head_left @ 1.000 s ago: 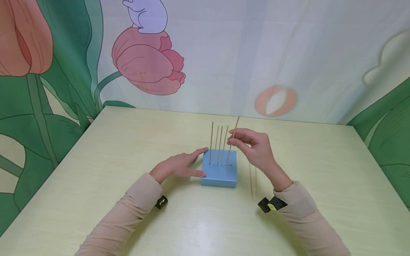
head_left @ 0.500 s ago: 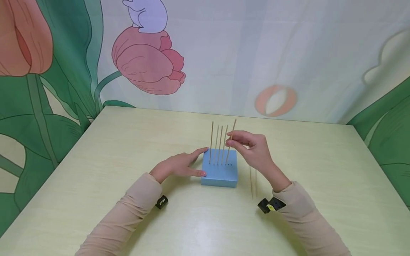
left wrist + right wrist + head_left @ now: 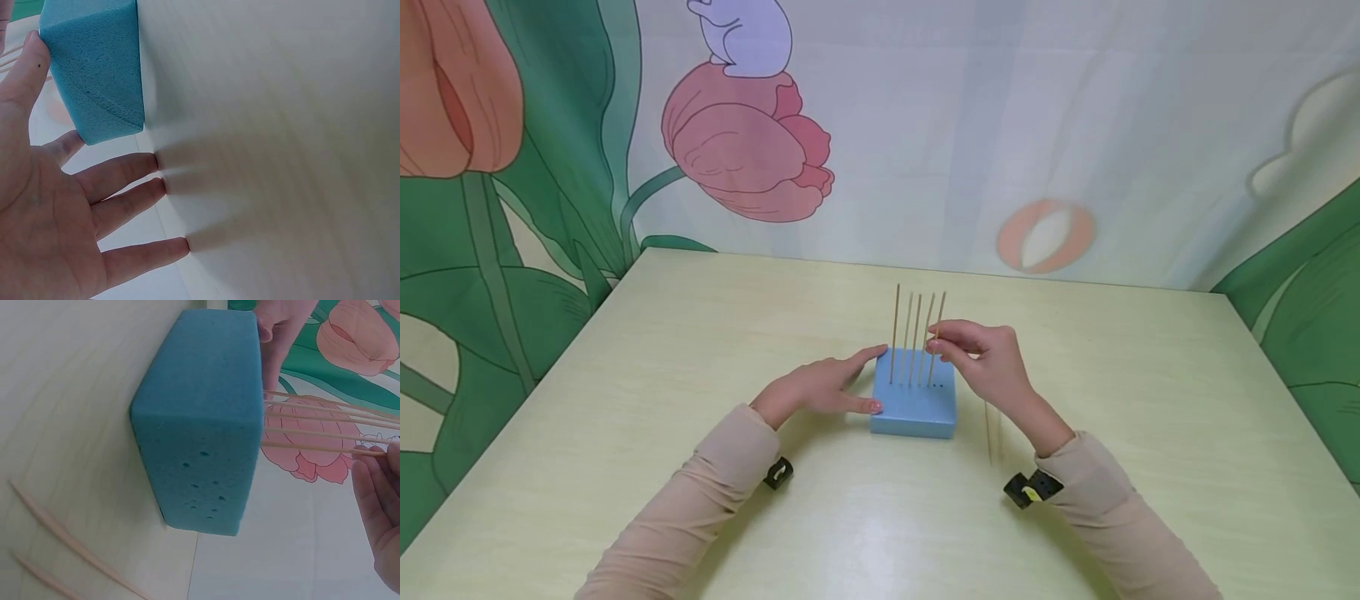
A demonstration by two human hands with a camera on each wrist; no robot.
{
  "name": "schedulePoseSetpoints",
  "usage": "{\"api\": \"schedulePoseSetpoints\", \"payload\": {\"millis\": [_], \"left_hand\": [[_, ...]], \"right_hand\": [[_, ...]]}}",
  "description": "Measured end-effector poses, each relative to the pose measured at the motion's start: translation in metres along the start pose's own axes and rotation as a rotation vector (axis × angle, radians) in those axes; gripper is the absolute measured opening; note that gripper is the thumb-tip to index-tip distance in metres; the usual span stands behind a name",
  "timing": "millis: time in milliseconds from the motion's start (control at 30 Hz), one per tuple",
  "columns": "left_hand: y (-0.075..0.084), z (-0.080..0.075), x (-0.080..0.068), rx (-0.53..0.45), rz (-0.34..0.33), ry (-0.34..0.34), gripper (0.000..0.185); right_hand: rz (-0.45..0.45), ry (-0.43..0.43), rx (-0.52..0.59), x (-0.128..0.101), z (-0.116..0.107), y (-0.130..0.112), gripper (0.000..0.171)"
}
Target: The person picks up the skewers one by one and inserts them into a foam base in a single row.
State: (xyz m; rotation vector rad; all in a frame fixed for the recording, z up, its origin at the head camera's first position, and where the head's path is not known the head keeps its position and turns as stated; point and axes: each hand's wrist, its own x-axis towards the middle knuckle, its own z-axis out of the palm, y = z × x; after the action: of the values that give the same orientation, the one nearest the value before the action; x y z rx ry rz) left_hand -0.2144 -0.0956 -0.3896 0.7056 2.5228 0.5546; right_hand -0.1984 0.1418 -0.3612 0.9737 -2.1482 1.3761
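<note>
Pale table (image 3: 850, 542): left fingers (image 3: 867, 357) straight, touching blue block (image 3: 913, 409); right fingers (image 3: 961, 330) pinch 1 stick (image 3: 942, 307); 2 loose sticks (image 3: 62, 532) partly hidden.

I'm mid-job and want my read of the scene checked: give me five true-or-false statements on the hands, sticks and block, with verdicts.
1. The right hand pinches a thin stick. True.
2. Four other sticks stand in the blue block. True.
3. The left hand holds a stick. False: it touches the block.
4. The loose sticks lie to the left of the block. False: they lie on the table to its right.
5. Every hole in the block's top is filled. False: empty holes show right of the pinched stick.
</note>
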Motion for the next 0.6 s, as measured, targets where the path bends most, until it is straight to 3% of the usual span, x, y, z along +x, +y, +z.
{"api": "schedulePoseSetpoints", "payload": {"millis": [367,600], "left_hand": [[0.0,0.0,0.001,-0.022,-0.006,-0.001,0.087],[-0.001,0.001,0.001,-0.013,-0.002,-0.002,0.088]], "right_hand": [[0.017,-0.014,-0.052,0.001,0.001,0.0,0.013],[0.113,-0.12,-0.067,-0.003,-0.011,0.001,0.023]]}}
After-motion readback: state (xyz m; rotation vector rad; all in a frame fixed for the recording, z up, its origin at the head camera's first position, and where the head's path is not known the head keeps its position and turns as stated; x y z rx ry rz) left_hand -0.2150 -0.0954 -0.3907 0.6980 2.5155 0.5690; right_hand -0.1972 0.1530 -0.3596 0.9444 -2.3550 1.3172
